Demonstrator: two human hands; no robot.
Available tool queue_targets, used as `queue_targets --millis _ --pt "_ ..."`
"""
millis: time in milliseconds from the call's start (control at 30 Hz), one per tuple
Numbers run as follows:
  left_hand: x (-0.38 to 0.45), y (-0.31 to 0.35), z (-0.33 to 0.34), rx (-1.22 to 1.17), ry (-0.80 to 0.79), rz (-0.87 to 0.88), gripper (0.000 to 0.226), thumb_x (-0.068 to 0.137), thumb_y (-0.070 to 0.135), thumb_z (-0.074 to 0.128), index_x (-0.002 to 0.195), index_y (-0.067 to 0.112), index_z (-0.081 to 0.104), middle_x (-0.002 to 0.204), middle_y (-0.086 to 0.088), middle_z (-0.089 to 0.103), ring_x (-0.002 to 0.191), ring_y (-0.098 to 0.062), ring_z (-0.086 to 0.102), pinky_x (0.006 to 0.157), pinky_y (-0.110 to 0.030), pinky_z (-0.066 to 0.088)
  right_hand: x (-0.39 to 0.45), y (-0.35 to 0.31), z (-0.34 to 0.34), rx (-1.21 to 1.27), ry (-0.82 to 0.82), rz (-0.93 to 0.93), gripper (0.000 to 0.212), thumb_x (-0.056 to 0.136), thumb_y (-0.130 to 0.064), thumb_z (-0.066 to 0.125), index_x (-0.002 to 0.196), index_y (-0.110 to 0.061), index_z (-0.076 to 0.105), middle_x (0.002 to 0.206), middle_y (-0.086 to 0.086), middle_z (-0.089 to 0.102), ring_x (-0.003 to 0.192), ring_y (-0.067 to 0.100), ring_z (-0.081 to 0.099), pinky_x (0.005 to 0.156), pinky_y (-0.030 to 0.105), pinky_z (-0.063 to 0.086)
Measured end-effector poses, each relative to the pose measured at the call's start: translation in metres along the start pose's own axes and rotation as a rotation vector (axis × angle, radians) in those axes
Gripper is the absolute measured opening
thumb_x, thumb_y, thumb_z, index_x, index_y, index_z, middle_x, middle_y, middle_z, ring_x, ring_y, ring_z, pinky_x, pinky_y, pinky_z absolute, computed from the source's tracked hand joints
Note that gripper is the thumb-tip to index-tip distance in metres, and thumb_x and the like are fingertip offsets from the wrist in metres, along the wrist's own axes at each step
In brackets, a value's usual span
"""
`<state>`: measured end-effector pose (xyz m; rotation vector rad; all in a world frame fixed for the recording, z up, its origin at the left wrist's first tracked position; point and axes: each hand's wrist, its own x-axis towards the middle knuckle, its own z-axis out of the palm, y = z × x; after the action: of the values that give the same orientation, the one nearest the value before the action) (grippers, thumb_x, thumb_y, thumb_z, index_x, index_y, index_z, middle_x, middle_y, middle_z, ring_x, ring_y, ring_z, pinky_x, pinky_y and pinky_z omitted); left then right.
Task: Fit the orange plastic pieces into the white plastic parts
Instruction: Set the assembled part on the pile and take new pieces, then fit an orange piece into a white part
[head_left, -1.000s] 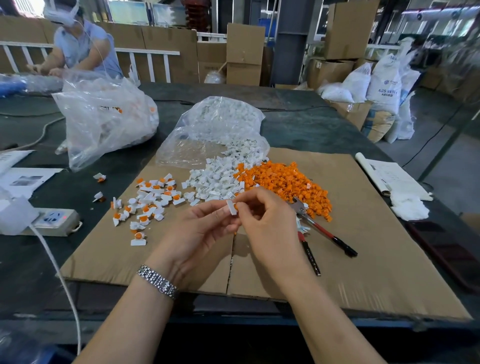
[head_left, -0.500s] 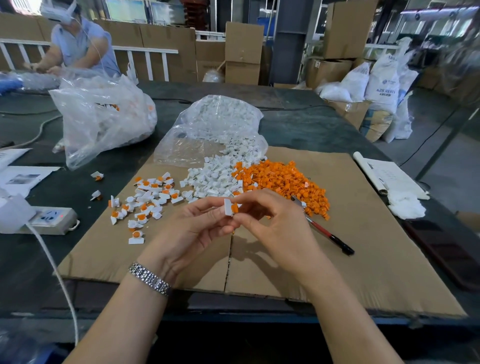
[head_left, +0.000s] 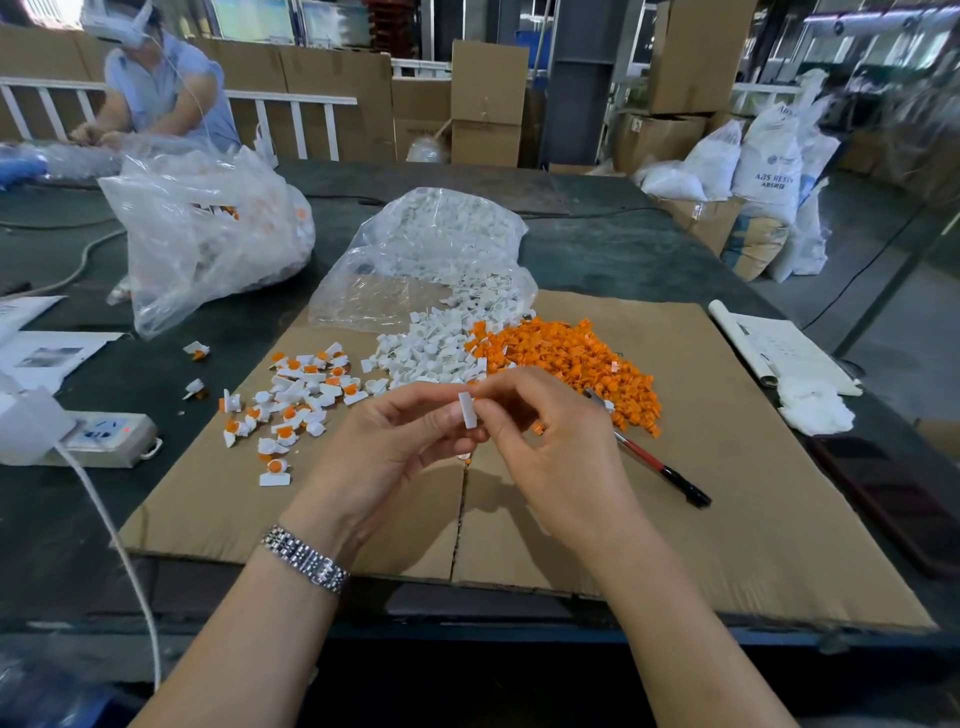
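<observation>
table (head_left: 597, 244): dark top, bears all the rest
cardboard (head_left: 753, 519): flat sheet on the table, work surface under both hands
far bag (head_left: 208, 244): clear plastic, left of the cardboard, holds what look like finished parts
near bag (head_left: 431, 260): clear plastic, open mouth toward the cardboard, white parts spilling out of it
orange pile (head_left: 571, 358): loose orange pieces on the cardboard, just beyond the right hand, touching the white pile on its left
white pile (head_left: 431, 353): loose white parts at the bag mouth, between the orange pile and the done pile
done pile (head_left: 296, 400): white parts with orange already fitted, spread on the left of the cardboard, well apart from the hands
pen (head_left: 654, 462): red and black, on the cardboard right of the right hand, one end at the edge of the orange pile
left hand (head_left: 384, 457): above the cardboard, thumb and fingers pinching the white part from the left
right hand (head_left: 556, 447): meets the left hand, fingertips curled in at the white part's right side, probably pinching the orange piece, though the fingers hide the contact
white part (head_left: 468, 410): held upright between the two hands, near edge toward the camera
orange piece (head_left: 474, 398): only a sliver shows beside the white part; how far it is seated cannot be told
step: pressing one orange piece into one white part, mid-fit as I judge
next move: calls for a firm squeeze until it seats, then dropping it on the done pile and taking fresh pieces from the two loose piles
</observation>
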<state>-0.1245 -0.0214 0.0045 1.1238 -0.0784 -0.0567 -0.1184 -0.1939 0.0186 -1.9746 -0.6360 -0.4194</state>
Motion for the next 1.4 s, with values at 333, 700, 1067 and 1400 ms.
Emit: queue_targets --millis 333,700,1067,1400 --pt "-0.003 -0.002 0.003 0.022 0.075 0.061 0.031 0.073 0.020 0.082 0.101 0.007 0.081 0.108 -0.019 0.076 0.094 -0.026 0.076 0.078 -0.024 0.059 0.002 -0.008 0.015 0.172 0.028 0.209 0.007 0.095 -0.027 0.067 0.095 -0.024 0.060 0.083 -0.006 0.064 0.078 0.014 0.063 0.071 0.035 0.057" --pt "0.000 0.001 -0.006 -0.050 -0.045 -0.068 0.028 0.079 0.011 0.073 0.105 0.003 0.080 0.105 -0.020 0.077 0.086 -0.020 0.076 0.074 -0.023 0.061 0.000 -0.003 -0.002 0.256 -0.054 0.164 0.020 0.088 -0.009 0.075 0.107 -0.016 0.073 0.088 -0.006 0.067 0.083 0.014 0.065 0.081 0.029 0.056" --pt "-0.004 0.012 -0.003 0.041 -0.012 -0.090 0.033 0.082 0.018 0.077 0.110 -0.001 0.076 0.108 -0.026 0.074 0.095 -0.030 0.075 0.078 -0.029 0.061 0.001 0.005 -0.001 0.049 -0.052 0.045 0.024 0.089 -0.011 0.074 0.111 -0.020 0.072 0.092 -0.012 0.064 0.088 0.008 0.064 0.081 0.022 0.054" --pt "-0.005 0.015 0.000 0.046 0.084 -0.111 0.021 0.061 0.010 0.087 0.077 0.006 0.075 0.087 -0.024 0.075 0.080 -0.029 0.076 0.070 -0.028 0.062 0.002 0.003 -0.002 -0.033 -0.053 -0.010 0.021 0.087 -0.013 0.076 0.108 -0.016 0.073 0.091 -0.009 0.066 0.085 0.007 0.063 0.079 0.025 0.055"
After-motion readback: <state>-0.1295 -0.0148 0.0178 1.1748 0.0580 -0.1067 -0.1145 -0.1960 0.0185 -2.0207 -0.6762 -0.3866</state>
